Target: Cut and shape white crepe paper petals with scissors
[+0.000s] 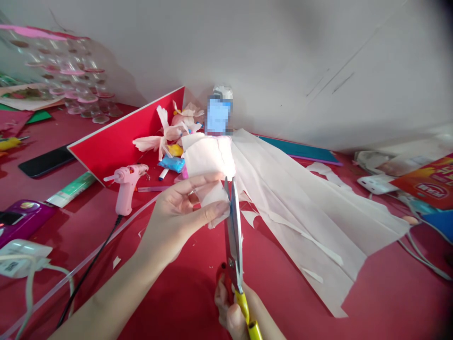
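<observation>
Matt crepe paper (293,212) (faintly crinkled) on a glossy red tabletop (389,293).

The left hand (175,219) and the right hand (226,307) are bare, and the left one wears a thin ring (192,192).

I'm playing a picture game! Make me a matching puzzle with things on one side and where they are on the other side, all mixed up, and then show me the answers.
Things:
1. scissors
2. pink glue gun
3. black phone
4. long white tissue paper

Places:
A. lying on the red table, left of the red board
B. held in the right hand
C. spread over the table, right of the scissors
D. standing upright in front of the red board

Right pairs: 1-B, 2-D, 3-A, 4-C
</observation>
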The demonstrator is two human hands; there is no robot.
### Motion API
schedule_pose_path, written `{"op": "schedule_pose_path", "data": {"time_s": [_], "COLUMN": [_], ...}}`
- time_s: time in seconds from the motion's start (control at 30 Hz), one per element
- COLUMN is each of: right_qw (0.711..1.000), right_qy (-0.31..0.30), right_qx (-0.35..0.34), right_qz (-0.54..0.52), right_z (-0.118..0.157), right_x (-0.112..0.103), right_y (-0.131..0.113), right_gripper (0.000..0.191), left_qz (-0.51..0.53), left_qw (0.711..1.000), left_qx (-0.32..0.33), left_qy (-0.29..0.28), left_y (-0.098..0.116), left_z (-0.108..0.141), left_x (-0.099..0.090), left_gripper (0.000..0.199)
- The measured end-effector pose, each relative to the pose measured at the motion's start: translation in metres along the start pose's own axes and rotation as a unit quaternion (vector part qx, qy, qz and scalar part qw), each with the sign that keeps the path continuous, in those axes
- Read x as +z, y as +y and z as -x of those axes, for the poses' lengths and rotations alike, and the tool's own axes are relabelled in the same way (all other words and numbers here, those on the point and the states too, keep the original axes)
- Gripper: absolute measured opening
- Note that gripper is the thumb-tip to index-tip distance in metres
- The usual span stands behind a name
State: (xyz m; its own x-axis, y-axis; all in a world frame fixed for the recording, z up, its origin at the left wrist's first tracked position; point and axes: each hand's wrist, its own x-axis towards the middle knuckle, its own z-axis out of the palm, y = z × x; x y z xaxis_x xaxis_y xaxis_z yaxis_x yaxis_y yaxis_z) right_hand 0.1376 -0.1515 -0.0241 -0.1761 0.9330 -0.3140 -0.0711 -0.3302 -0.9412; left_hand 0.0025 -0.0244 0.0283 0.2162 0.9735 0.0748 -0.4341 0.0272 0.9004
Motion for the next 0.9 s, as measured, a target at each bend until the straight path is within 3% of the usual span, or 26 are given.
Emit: {"op": "schedule_pose_path", "data": {"time_s": [0.37,0.9], "right_qw": [0.997,0.997], "right_qy": [-0.016,-0.025], "right_qx": [0.048,0.051], "right_qz": [-0.060,-0.058], "right_z": [0.000,-0.004], "right_x": [0.002,0.002], "right_y": [0.011,0.017], "right_gripper": [0.058,0.063], "left_qz": [-0.024,-0.016], "left_qw": [1.000,1.000], "left_qx": [-0.006,-0.009], "left_qy": [0.008,-0.004], "left_y": [0.003,0.002], "left_z": [0.001,0.001], "left_x": [0.000,0.001], "left_gripper": [0.031,0.029]}}
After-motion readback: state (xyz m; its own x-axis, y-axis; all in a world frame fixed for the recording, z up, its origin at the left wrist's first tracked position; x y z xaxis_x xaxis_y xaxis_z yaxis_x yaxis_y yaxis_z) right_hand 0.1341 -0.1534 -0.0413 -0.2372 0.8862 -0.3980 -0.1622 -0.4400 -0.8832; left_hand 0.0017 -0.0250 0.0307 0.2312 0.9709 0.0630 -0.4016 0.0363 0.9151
